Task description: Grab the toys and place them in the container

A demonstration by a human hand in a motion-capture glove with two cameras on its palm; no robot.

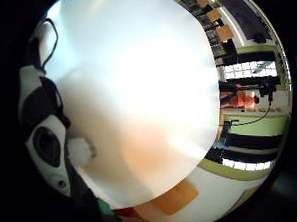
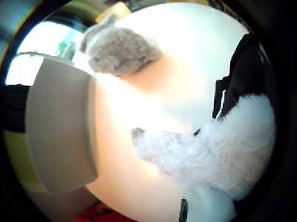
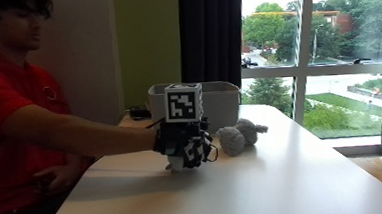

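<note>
Hands first: the gloved right hand (image 3: 183,146) is low over the white surface (image 3: 262,183), fingers curled round a white fluffy toy (image 2: 221,150), seen clearly only from the thumb-side palm camera. Behind stands the grey container (image 3: 221,102); beside it lies a grey plush toy (image 3: 238,136).

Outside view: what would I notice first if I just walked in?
Probably the gloved right hand in the middle of the white table, holding a fluffy white toy. Beside it lies a grey plush toy, with the grey container standing behind.
</note>
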